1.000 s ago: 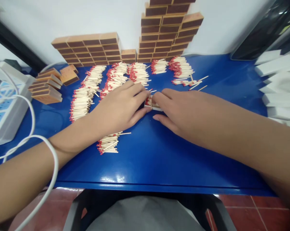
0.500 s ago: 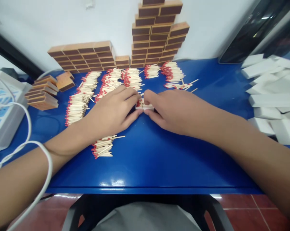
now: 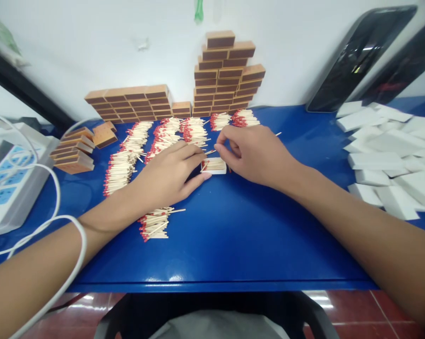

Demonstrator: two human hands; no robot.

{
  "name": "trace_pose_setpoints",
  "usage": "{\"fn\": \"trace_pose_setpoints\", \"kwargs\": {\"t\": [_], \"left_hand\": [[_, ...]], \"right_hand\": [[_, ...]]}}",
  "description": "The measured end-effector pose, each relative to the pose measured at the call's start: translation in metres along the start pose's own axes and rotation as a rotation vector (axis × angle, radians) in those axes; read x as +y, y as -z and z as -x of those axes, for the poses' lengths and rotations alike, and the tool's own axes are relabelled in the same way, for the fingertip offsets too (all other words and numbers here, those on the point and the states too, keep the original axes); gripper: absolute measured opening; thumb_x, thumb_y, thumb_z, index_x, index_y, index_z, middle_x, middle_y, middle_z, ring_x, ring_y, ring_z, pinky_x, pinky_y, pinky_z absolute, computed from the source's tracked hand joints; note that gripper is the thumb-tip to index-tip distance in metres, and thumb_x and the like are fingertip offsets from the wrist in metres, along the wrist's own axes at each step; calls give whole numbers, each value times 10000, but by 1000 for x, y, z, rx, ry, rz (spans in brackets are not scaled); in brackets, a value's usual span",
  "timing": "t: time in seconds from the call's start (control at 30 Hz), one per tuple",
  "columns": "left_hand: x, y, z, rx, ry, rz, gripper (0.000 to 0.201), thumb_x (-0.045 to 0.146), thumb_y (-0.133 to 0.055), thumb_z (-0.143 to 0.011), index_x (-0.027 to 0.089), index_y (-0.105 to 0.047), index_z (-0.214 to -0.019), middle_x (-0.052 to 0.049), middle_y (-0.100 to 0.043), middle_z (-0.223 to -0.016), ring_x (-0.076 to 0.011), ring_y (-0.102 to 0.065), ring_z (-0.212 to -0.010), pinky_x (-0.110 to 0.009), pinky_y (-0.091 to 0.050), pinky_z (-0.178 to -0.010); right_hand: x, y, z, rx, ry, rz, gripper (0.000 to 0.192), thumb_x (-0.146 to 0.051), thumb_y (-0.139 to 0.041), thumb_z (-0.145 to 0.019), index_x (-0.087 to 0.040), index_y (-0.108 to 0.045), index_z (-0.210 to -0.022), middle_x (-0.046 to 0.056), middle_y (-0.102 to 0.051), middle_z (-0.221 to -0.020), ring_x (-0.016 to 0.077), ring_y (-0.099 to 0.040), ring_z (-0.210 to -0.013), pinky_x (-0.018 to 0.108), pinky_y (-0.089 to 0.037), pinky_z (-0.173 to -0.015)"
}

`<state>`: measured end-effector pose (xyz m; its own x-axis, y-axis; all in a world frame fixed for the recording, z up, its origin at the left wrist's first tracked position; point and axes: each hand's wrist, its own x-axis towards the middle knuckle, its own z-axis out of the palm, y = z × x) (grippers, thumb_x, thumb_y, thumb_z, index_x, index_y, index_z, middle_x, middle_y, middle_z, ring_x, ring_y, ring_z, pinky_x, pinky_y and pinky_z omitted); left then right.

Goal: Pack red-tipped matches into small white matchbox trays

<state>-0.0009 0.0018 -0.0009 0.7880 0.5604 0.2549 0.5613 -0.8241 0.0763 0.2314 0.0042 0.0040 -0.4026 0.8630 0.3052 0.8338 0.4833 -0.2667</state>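
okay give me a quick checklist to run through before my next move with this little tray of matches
1. Match tray flat on the blue table: ok.
2. Left hand steadies the tray's left end: ok.
3. Right hand at the tray's far right corner, fingers pinched: ok; whether it holds a match: cannot tell.
4. Matches in the tray all heads one way: cannot tell.
5. Loose match piles within reach behind the tray: ok.
6. White cable clear of the left forearm: not ok.

Red-tipped matches (image 3: 163, 136) (pale sticks), blue table (image 3: 233, 226), brown boxes (image 3: 134, 101)
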Motion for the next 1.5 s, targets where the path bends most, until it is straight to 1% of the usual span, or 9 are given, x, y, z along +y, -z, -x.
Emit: {"fn": "trace_pose_setpoints", "kwargs": {"t": [0.2,0.3,0.43,0.7,0.9,1.07,1.27,1.37,1.5], "left_hand": [[-1,-1,1,30,2,7,409,414,-518,-1084,88,-716,-1234,-169,-714,-1259,-313,-654,-1170,-481,-533,-1062],[-2,-2,1,38,-6,12,400,406,-537,-1081,88,-718,-1242,-165,-720,-1281,-306,-661,-1182,-474,-536,-1072],[-4,-3,1,41,-22,35,410,424,-547,-1081,94,-720,-1254,-151,-733,-1281,-300,-671,-1166,-471,-545,-1056],[-3,-2,1,41,-12,60,412,420,-564,-1077,101,-699,-1301,-149,-728,-1306,-299,-666,-1208,-481,-534,-1097],[-3,-3,3,57,27,66,382,425,-574,-1067,104,-724,-1210,-161,-672,-1333,-302,-647,-1238,-469,-532,-1108],[-1,0,2,54,43,54,360,437,-562,-1065,130,-716,-1175,-143,-699,-1203,-289,-664,-1129,-458,-553,-1030],[-3,-1,2,42,50,71,361,439,-572,-1059,148,-704,-1228,-136,-700,-1218,-287,-659,-1138,-458,-543,-1034],[-4,-1,3,43,42,68,375,450,-576,-1058,137,-712,-1214,-139,-703,-1207,-291,-656,-1135,-459,-543,-1027],[-3,-1,2,61,38,67,376,431,-575,-1062,122,-717,-1221,-144,-714,-1213,-291,-666,-1147,-468,-543,-1047]], "right_hand": [[15,-6,-6,-17,55,-208,127,-279,-604,-993,-196,-698,-968,-6,-583,-681,177,-511,-657,311,-335,-676],[23,-11,-10,-56,135,-322,118,-278,-636,-986,-205,-724,-956,0,-596,-745,176,-539,-720,300,-377,-704],[29,-14,-13,-89,143,-377,106,-255,-654,-980,-212,-739,-934,6,-615,-801,168,-551,-748,293,-399,-717],[28,-15,-10,-139,103,-271,131,-253,-596,-1008,-187,-651,-909,51,-646,-916,179,-566,-786,305,-406,-724],[28,0,-10,-27,88,-193,128,-239,-543,-1028,-198,-596,-918,65,-651,-935,202,-565,-838,323,-393,-742],[25,18,-9,-185,135,-286,173,-309,-559,-1033,-208,-627,-910,32,-658,-852,180,-547,-748,313,-378,-681],[19,21,-3,-295,146,-271,125,-300,-617,-971,-207,-672,-907,28,-675,-845,167,-543,-721,306,-372,-651],[16,21,-3,-270,159,-297,109,-278,-640,-938,-207,-676,-863,9,-646,-776,154,-528,-678,297,-363,-627],[21,22,-6,-134,105,-249,125,-275,-644,-941,-208,-678,-842,-9,-611,-711,151,-520,-650,299,-354,-625]]}}
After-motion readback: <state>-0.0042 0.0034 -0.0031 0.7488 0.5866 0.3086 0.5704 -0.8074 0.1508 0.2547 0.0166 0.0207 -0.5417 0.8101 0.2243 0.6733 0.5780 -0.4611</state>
